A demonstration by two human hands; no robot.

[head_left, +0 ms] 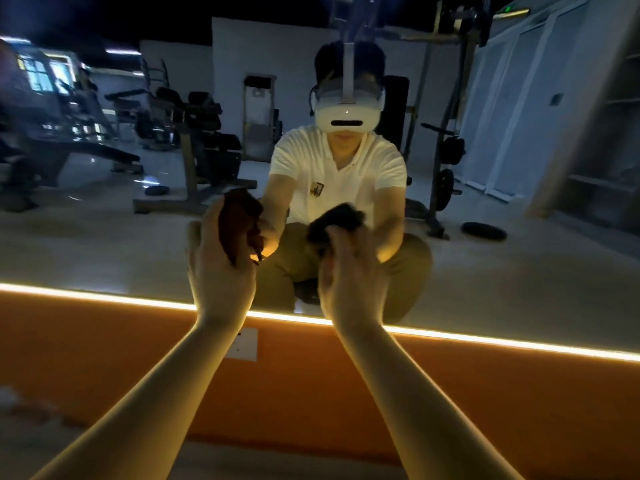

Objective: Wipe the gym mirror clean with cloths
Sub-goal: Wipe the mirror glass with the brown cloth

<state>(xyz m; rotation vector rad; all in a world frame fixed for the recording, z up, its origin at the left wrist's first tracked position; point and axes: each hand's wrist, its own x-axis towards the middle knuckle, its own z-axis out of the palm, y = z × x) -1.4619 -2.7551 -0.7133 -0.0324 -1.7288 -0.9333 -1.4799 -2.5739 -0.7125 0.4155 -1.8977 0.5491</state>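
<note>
Mirror: the mirror stands straight ahead of both grips, and its glass fills the view above them.
Left grip: the left hand has its fingers curled round a bunched reddish-brown cloth, which meets its own reflection on the glass.
Right grip: the right hand, blurred, clutches a bunched dark cloth at the glass, level with the left grip and near it.
Count: two cloths, one per grip; two hands; one mirror.
Below the grips: one glowing light strip runs along the mirror's lower edge, under both wrists. Beneath it is an orange wall with one white wall plate just beside the left forearm.
Beyond the grips: the glass shows a squatting person in a white shirt and headset, with gym machines on either side.
Writing: a small badge on the reflected shirt, above and between the grips, is too small to read.
</note>
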